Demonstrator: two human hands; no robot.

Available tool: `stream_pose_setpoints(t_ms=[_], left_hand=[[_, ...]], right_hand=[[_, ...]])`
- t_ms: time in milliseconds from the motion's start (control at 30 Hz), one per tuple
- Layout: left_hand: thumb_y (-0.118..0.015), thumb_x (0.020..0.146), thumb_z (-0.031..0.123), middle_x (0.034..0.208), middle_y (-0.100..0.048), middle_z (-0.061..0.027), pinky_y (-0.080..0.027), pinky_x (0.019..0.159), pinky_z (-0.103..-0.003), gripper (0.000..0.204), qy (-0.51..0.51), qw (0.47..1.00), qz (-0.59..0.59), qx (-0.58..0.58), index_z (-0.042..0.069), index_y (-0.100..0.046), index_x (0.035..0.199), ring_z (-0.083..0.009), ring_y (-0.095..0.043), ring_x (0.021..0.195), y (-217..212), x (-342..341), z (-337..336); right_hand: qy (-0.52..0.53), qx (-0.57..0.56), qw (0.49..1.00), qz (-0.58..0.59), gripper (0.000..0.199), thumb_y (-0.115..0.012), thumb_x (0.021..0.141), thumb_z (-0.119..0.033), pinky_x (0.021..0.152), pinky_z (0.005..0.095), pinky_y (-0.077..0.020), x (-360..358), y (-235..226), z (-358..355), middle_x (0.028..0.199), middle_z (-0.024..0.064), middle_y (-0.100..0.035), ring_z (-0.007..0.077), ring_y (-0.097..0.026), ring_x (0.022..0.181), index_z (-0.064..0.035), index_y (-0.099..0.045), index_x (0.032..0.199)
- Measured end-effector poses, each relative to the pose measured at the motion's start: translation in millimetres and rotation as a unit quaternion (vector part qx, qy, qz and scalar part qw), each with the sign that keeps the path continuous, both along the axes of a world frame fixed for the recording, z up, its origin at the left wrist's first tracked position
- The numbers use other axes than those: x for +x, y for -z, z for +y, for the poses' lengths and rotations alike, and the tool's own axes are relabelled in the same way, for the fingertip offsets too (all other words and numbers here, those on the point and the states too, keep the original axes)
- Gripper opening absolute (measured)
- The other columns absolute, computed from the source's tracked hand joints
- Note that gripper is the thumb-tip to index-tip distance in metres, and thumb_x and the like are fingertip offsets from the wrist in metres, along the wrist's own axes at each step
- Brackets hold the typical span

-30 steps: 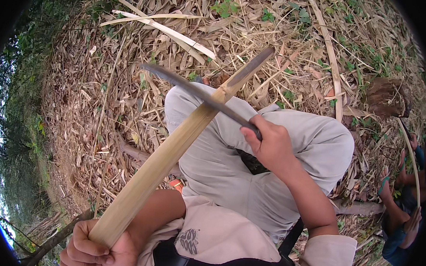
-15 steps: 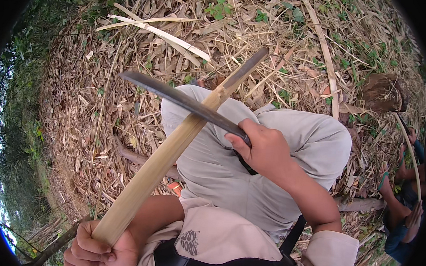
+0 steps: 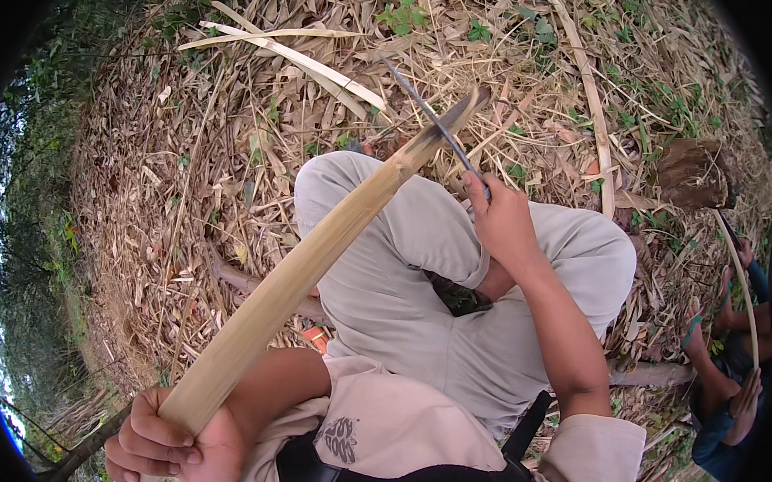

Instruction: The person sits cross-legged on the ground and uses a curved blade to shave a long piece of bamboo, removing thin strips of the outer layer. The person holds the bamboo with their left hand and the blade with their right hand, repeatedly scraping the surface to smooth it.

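My left hand (image 3: 170,443) is closed round the lower end of a long, pale split bamboo strip (image 3: 283,292). The strip slants up to the right across my bent left knee, and its far end is dark. In my closed right hand (image 3: 502,219) is a long knife (image 3: 429,112), its handle mostly covered by my fingers. The blade lies across the strip's dark far end and points up to the left, seen nearly edge-on. Around the contact the far tip shows pale, bare wood.
Several pale strips (image 3: 299,58) lie crossed on the leaf-littered ground ahead. A longer strip (image 3: 586,94) and a cut log (image 3: 697,173) are to the right. At the far right another person (image 3: 732,381) holds a thin curved strip. A branch (image 3: 92,444) is at lower left.
The knife has slid from the strip's middle to its dark far end, and my right hand has moved forward and up. The left hand has shifted slightly down and left.
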State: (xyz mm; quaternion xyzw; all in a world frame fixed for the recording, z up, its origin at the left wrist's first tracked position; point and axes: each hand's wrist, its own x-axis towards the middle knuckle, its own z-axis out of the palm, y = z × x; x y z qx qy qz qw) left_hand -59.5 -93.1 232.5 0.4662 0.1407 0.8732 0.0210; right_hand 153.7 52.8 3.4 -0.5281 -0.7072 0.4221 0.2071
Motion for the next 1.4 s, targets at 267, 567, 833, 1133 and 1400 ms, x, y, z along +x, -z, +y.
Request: stream_pose_setpoints(t_ms=[267,567,833,1133,1400], left_hand=[[-0.038,0.094,0.064,0.057,-0.037,0.0003,-0.028,0.044,-0.026,0.061,-0.019,0.999,-0.002,-0.048,0.004,-0.046,0.082,-0.0111,-0.031,0.045,2,-26,-12],[-0.053,0.091,0.045,0.056,-0.039,0.0012,-0.029,0.041,-0.024,0.041,-0.021,0.998,0.005,-0.067,0.006,-0.047,0.081,-0.0092,-0.032,0.040,2,-30,-8],[-0.042,0.103,0.044,0.057,-0.037,0.0018,-0.028,0.043,-0.025,0.043,-0.077,0.991,-0.012,-0.106,0.007,-0.048,0.081,-0.0097,-0.032,0.042,2,-39,13],[-0.044,0.101,0.051,0.054,-0.032,0.0020,-0.025,0.042,-0.024,0.045,0.045,0.961,-0.062,-0.266,0.013,-0.040,0.076,-0.0106,-0.028,0.041,54,0,60],[-0.044,0.101,0.050,0.052,-0.029,0.0029,-0.022,0.040,-0.025,0.047,0.117,0.979,0.065,-0.153,0.016,-0.035,0.070,-0.0093,-0.025,0.039,-46,-32,19]], right_hand=[[-0.096,0.119,0.987,0.058,0.043,-0.061,0.098,-0.040,0.050,0.0460,-0.0470,-17,-35,-15,0.060,0.0178,-0.062,0.0379,-0.062,0.055,-0.0002,-0.061,0.082],[-0.025,0.010,0.991,0.131,0.032,-0.067,0.095,-0.030,0.050,0.0415,-0.0427,-27,-2,-7,0.054,0.0145,-0.053,0.0327,-0.057,0.050,-0.0009,-0.061,0.082],[0.003,-0.125,0.970,0.210,0.031,-0.067,0.098,-0.030,0.045,0.0281,-0.0283,-28,11,-10,0.054,-0.0046,-0.042,0.0055,-0.035,0.048,-0.0008,-0.064,0.087],[0.005,-0.236,0.937,0.257,0.035,-0.069,0.096,-0.033,0.048,0.0279,-0.0278,-24,10,-8,0.054,-0.0055,-0.041,0.0054,-0.033,0.052,0.0001,-0.067,0.083],[0.106,-0.295,0.881,0.354,0.041,-0.063,0.098,-0.041,0.041,0.0259,-0.0325,-16,22,5,0.054,-0.0035,-0.044,0.0053,-0.040,0.042,-0.0014,-0.066,0.089]])
